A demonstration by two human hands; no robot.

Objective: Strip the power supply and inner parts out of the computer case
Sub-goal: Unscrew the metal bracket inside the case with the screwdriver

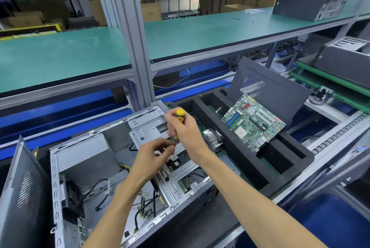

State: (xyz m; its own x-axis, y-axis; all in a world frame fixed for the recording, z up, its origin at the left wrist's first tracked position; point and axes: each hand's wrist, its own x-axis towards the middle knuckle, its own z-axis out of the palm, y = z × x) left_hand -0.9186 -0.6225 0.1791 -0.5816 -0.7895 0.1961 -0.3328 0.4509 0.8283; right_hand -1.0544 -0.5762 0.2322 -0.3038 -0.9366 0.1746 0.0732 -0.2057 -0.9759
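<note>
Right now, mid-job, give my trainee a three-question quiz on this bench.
1. True or false: the motherboard is still mounted in the case.
2. Which hand grips the screwdriver? A) left B) right C) neither
3. Fill in: the motherboard leans in a black ____ tray.

Key:
1. False; it sits in the foam tray, right of the case.
2. B; the right hand holds the handle, while the left hand pinches near the tip.
3. foam

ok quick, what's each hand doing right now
Left hand: fingers pinch at the screwdriver tip by the drive cage; what they pinch cannot be told.
Right hand: grips the screwdriver handle.
</note>
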